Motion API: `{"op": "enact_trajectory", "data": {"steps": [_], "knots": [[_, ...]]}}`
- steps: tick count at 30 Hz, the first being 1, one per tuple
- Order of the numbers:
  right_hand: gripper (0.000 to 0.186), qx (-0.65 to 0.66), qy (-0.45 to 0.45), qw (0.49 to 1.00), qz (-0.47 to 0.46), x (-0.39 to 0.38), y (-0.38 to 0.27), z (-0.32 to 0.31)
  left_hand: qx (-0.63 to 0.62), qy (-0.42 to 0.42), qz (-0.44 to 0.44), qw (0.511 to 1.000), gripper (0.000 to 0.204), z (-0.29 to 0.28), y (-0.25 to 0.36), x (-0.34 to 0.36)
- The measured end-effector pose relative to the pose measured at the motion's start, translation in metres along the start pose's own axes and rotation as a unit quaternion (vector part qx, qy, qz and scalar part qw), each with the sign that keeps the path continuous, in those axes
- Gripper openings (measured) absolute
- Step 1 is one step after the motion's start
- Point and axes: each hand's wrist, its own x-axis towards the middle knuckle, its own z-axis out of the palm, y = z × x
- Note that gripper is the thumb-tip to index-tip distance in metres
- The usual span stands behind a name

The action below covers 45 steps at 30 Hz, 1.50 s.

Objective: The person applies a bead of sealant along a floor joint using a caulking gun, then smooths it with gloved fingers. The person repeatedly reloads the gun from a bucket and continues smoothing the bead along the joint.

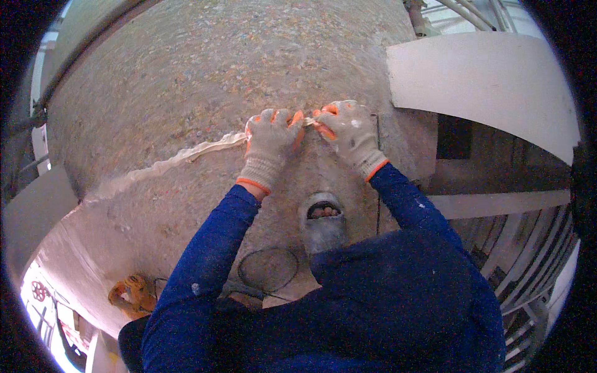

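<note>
A long pale strip (pixel 205 148), soft and rumpled like cloth or tape, runs across the mottled, speckled surface (pixel 249 68) from the far left to my hands. My left hand (pixel 272 138), in an off-white knitted glove with an orange coated palm, is closed on the strip in a pinch of thumb and fingers. Just to its right, my right hand (pixel 349 132), in a matching glove, pinches the strip's short narrow end. Only a small gap separates the two hands. The fingertips are partly hidden by the gloves' backs.
A foot in a grey slipper (pixel 324 233) stands on the surface below my hands. A thin dark ring (pixel 268 270) lies near it. A yellow power tool (pixel 132 294) rests at the lower left. A white curved panel (pixel 479 78) rises at the right, above slatted bars (pixel 522 248).
</note>
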Motion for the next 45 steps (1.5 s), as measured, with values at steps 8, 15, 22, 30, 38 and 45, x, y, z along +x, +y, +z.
{"op": "enact_trajectory", "data": {"steps": [8,15,22,30,38,45], "knots": [[0.025,0.025,-0.001,0.998,-0.052,-0.013,0.022,-0.015,-0.044,0.021,0.02,0.999,0.031,0.008,0.019,0.017],[0.032,0.088,0.011,0.995,0.055,-0.017,0.023,-0.04,-0.061,0.027,0.048,0.997,0.027,0.007,0.014,0.01],[0.027,0.021,-0.019,0.999,0.039,-0.009,0.016,-0.004,-0.045,-0.003,0.006,0.999,0.034,0.002,-0.003,-0.001],[0.023,0.024,-0.012,0.999,0.021,-0.012,0.007,-0.007,-0.146,0.062,-0.024,0.987,0.032,-0.005,0.026,0.017],[0.03,0.065,0.033,0.993,0.09,-0.035,0.022,-0.044,-0.088,-0.038,-0.053,0.994,0.034,0.004,0.046,0.027],[0.02,0.052,0.05,0.993,0.094,-0.027,0.024,-0.008,-0.128,0.054,-0.048,0.989,0.032,0.006,0.049,0.022]]}}
